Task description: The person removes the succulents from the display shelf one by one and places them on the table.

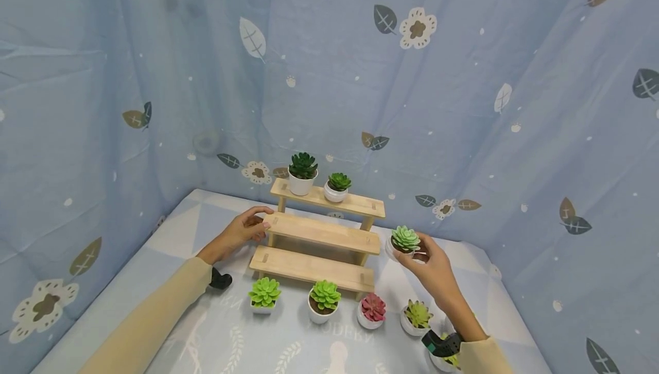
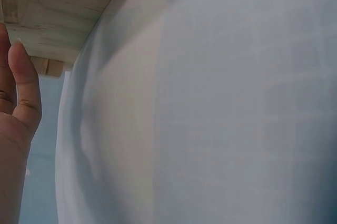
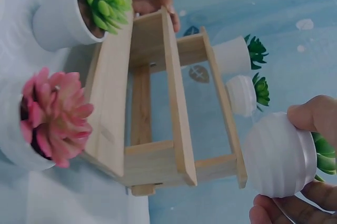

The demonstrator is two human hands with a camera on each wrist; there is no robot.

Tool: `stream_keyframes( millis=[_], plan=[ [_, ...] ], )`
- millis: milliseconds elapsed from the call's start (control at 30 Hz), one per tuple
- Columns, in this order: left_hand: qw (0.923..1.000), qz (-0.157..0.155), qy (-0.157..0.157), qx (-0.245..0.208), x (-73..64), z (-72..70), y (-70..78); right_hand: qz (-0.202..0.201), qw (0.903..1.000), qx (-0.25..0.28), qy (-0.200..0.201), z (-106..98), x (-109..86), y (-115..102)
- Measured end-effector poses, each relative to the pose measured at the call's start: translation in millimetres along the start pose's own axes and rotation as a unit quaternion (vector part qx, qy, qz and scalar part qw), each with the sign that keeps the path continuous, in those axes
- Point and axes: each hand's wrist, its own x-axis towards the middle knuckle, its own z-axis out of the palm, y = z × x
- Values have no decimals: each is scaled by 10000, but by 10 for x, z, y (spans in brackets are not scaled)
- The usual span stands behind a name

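Note:
A three-tier wooden plant stand stands on the table. My left hand holds the left end of its middle tier; in the left wrist view, fingers lie against the wood. Right of the stand, my right hand grips a pale green succulent by its ribbed white pot, raised near top-tier height. On the top tier sit a dark green succulent at the left and a smaller green succulent beside it. The middle and bottom tiers carry no pots.
Along the stand's front are a bright green succulent in a square pot, another in a round pot and a red succulent. A yellow-green succulent stands farther right; one more pot is partly behind the right wrist. A blue curtain hangs behind.

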Motion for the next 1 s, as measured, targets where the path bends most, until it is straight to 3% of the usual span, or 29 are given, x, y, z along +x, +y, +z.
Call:
stream_keyframes(
  millis=[467, 1000],
  plan=[
    [10000, 36, -25, -44, -13, 0, 11, 302, 9995, -23, -109, -93, -269, 69],
    [10000, -21, -18, -60, -26, 6, 22, 896, 9957, 173, -149, -56, -488, 198]
  ],
)
